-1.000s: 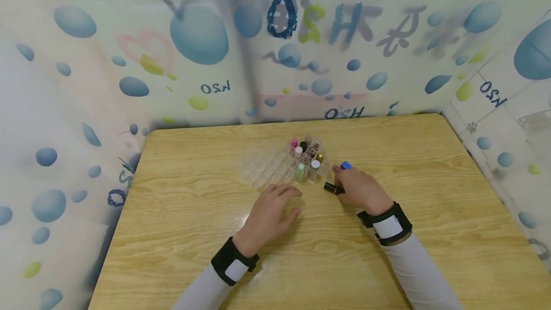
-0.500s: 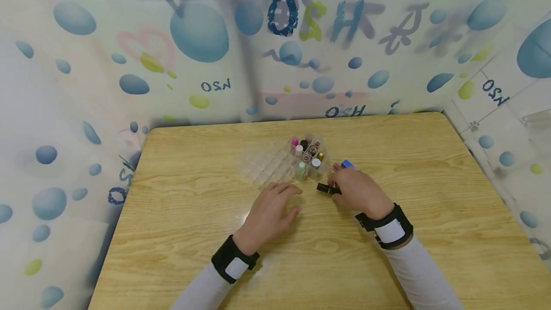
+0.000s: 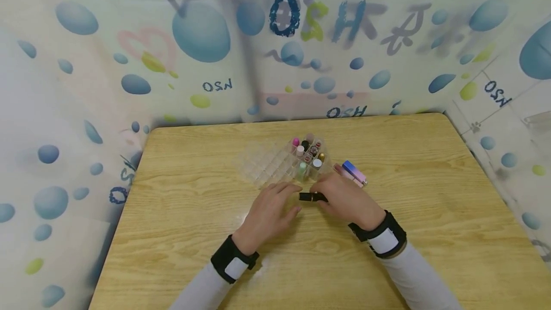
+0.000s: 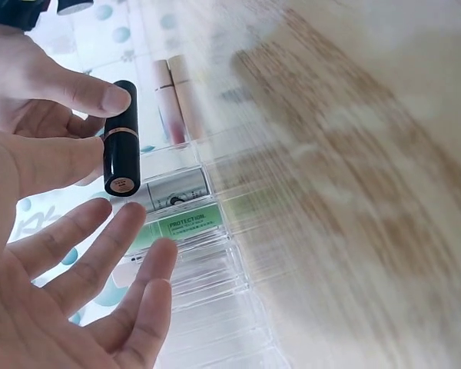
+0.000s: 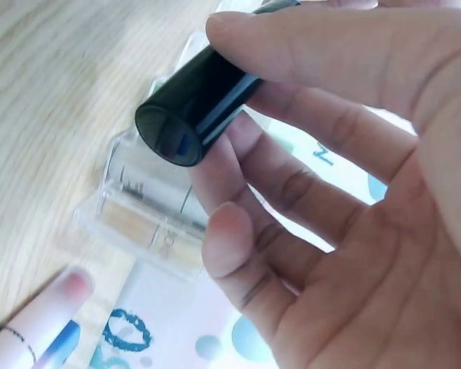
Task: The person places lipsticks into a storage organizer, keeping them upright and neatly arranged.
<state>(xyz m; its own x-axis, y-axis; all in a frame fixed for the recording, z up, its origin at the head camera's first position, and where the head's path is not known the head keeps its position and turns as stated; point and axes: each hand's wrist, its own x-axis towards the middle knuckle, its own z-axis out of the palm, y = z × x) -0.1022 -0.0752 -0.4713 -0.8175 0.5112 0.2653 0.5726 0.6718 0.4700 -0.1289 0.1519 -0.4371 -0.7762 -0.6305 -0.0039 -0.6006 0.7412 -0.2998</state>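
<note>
A black lipstick tube [image 3: 307, 197] with a thin gold band lies pinched between thumb and fingers of my right hand [image 3: 347, 201], held over the table just in front of the organizer. My left hand [image 3: 268, 214] hovers to its left, fingers spread and loosely bent, close to the tube's free end. In the left wrist view the tube [image 4: 122, 157] shows a round label on its end, and the left thumb [image 4: 58, 163] is beside it; whether they touch I cannot tell. A clear divided organizer [image 3: 267, 165] stands behind both hands, its right part filled with several small cosmetics.
To the organizer's right, a blue-to-pink tube [image 3: 355, 171] and a pinkish tube [image 3: 346, 174] lie side by side on the wooden table [image 3: 181, 233]. In the organizer stand a pale green bottle [image 3: 302, 171] and a white-capped one [image 3: 316, 163]. A patterned wall backs the table.
My right hand has brought the lipstick leftward and nearer, toward the left hand, uncovering the two tubes on the right. The left hand has hardly moved.
</note>
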